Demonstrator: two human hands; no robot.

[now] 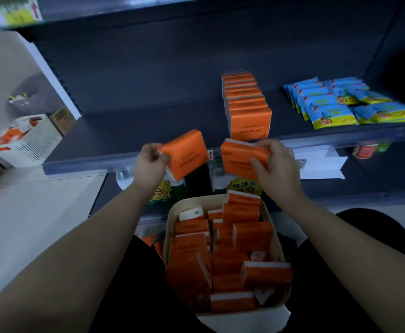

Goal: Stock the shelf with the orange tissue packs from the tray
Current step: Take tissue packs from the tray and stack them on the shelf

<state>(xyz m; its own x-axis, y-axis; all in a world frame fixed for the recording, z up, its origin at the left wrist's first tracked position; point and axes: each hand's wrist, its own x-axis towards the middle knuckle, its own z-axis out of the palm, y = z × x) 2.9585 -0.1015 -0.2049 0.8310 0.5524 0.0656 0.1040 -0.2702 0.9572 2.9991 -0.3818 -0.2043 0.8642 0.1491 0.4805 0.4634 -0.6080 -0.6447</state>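
A beige tray (pixel 172 210) sits low in front of me, filled with several orange tissue packs (pixel 251 236). My left hand (pixel 149 163) grips one orange pack (pixel 187 153) by its left end, just in front of the dark shelf's edge (pixel 81 163). A second orange pack (pixel 241 156) is held in my right hand (pixel 274 162), fingers curled over its right end. Both packs hang above the tray. Behind them, a row of orange packs (pixel 247 106) stands on the shelf, running front to back.
Blue and yellow packets (pixel 340 104) lie on the shelf at the right. The shelf's left half is bare. A white basket (pixel 35 140) with orange packs stands on the floor at left. Bottles (pixel 242 186) stand on the shelf below.
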